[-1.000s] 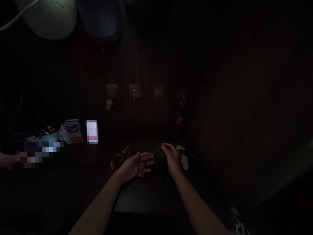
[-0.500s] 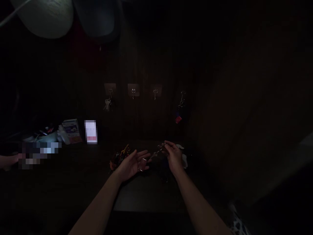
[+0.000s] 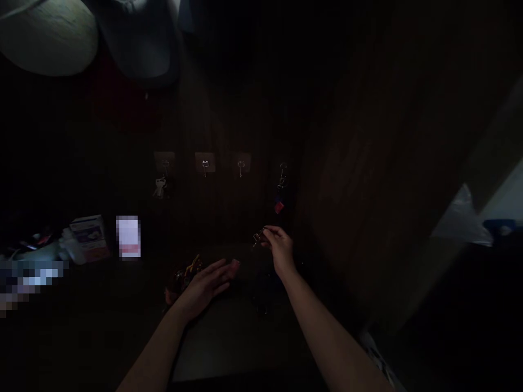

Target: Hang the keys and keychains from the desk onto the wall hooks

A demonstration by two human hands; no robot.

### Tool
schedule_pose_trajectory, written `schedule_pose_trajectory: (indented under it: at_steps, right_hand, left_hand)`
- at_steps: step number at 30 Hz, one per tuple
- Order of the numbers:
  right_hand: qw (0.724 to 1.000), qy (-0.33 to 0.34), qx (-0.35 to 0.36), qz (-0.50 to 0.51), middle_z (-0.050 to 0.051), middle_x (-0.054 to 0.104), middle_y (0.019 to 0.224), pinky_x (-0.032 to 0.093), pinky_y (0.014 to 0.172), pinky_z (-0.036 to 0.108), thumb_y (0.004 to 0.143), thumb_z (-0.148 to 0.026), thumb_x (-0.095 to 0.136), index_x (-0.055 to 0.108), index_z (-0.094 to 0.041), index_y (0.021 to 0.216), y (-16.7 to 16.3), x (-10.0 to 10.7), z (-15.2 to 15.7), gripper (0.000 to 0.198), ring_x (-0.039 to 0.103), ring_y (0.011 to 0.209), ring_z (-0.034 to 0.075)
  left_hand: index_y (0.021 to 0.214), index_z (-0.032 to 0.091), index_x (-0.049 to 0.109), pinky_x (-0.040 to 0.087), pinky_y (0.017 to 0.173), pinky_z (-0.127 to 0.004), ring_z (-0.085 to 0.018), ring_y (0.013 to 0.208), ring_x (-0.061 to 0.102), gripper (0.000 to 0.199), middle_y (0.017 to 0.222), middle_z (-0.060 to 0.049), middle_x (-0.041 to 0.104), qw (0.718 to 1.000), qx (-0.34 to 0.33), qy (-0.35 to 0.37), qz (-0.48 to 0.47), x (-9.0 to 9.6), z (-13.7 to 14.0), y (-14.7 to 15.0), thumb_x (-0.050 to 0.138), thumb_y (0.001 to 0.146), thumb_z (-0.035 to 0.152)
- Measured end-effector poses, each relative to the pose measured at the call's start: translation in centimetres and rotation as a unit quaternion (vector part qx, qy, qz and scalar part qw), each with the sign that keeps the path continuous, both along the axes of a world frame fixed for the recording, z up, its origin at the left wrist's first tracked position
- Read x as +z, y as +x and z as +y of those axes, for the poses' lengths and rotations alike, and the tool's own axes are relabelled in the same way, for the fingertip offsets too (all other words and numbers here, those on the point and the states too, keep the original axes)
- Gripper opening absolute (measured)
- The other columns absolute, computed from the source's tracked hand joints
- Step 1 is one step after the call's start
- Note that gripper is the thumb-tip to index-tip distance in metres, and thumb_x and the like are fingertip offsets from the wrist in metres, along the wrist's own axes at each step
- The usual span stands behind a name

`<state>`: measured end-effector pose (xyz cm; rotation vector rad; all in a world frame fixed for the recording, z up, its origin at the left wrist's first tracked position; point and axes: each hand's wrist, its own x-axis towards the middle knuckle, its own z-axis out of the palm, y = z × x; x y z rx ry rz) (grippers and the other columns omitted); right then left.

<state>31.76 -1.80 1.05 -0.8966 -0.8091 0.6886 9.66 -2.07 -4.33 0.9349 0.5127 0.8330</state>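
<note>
The light is very dim. My right hand is raised above the shelf, thumb and fingers pinched on a small metal key ring with what look like keys. My left hand is lower, palm down, fingers stretched out. A small reddish tag shows at its fingertips; whether the hand touches it, or whether it joins the ring, I cannot tell. Just behind my left hand lies a tangled red and yellow bundle. Dark, indistinct things lie below my right hand.
Several hooks line the dark wall. A bunch of keys hangs at the left hook; keys with a red tag hang at the right hook. Caps hang upper left. A box and a lit, blurred screen stand left.
My right hand has risen with the key ring toward the right hook. My left hand has turned from palm up to palm down. The view has swung rightward.
</note>
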Motion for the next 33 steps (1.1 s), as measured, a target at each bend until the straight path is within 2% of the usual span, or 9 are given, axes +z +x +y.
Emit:
schedule_pose_trajectory:
  at_steps: [9, 12, 17, 21, 26, 33]
  right_hand:
    - [0.992, 0.041, -0.110, -0.055, -0.002, 0.063, 0.066, 0.044, 0.046, 0.021, 0.061, -0.033, 0.065, 0.062, -0.018, 0.075, 3.3, 5.5, 2.6, 0.021, 0.059, 0.060, 0.012]
    - [0.985, 0.052, -0.143, -0.077, -0.004, 0.059, 0.060, 0.042, 0.045, 0.020, 0.061, -0.031, 0.064, 0.061, -0.018, 0.075, 4.5, 7.6, 3.4, 0.019, 0.056, 0.055, 0.011]
    - [0.973, 0.054, -0.196, -0.109, -0.003, 0.059, 0.061, 0.040, 0.044, 0.018, 0.062, -0.027, 0.061, 0.060, -0.017, 0.073, 6.2, 11.0, 4.6, 0.015, 0.056, 0.057, 0.010]
    - [0.968, 0.048, -0.214, -0.118, -0.004, 0.057, 0.059, 0.038, 0.042, 0.017, 0.064, -0.023, 0.059, 0.060, -0.017, 0.072, 7.1, 13.0, 5.8, 0.010, 0.054, 0.054, 0.009]
    - [0.962, 0.026, -0.230, -0.144, -0.004, 0.056, 0.056, 0.038, 0.041, 0.018, 0.064, -0.020, 0.058, 0.061, -0.016, 0.069, 7.5, 13.9, 7.3, 0.007, 0.052, 0.051, 0.010]
    - [0.942, -0.008, -0.258, -0.214, 0.000, 0.061, 0.058, 0.042, 0.049, 0.024, 0.069, -0.032, 0.056, 0.067, -0.013, 0.072, 8.2, 12.9, 7.9, 0.022, 0.054, 0.054, 0.013]
  left_hand:
    - [0.121, 0.019, 0.053, 0.029, 0.103, -0.044, -0.028, 0.119, 0.048, 0.049, 0.133, -0.016, 0.048, 1.000, 0.006, 0.012, 0.008, -0.6, 0.1, -0.1, 0.064, 0.075, 0.031]
    - [0.119, 0.019, 0.055, 0.028, 0.104, -0.045, -0.029, 0.120, 0.047, 0.048, 0.133, -0.016, 0.048, 1.000, 0.001, 0.017, 0.004, -0.5, 0.1, -0.2, 0.065, 0.074, 0.031]
    - [0.110, 0.020, 0.063, 0.031, 0.102, -0.044, -0.029, 0.116, 0.049, 0.039, 0.125, -0.014, 0.056, 0.999, 0.003, 0.033, -0.027, 0.2, -0.6, -0.3, 0.067, 0.073, 0.029]
    - [0.111, 0.021, 0.062, 0.031, 0.101, -0.043, -0.027, 0.115, 0.051, 0.040, 0.124, -0.012, 0.057, 1.000, 0.014, 0.020, 0.008, -0.1, -0.4, -0.1, 0.068, 0.072, 0.030]
    - [0.114, 0.023, 0.059, 0.033, 0.100, -0.039, -0.023, 0.112, 0.053, 0.040, 0.123, -0.010, 0.057, 1.000, 0.007, 0.021, 0.022, -0.5, -0.2, 0.0, 0.065, 0.075, 0.030]
    - [0.112, 0.022, 0.060, 0.034, 0.098, -0.040, -0.023, 0.108, 0.055, 0.039, 0.119, -0.010, 0.059, 1.000, 0.011, 0.013, 0.016, -0.3, -0.4, 0.1, 0.066, 0.074, 0.028]
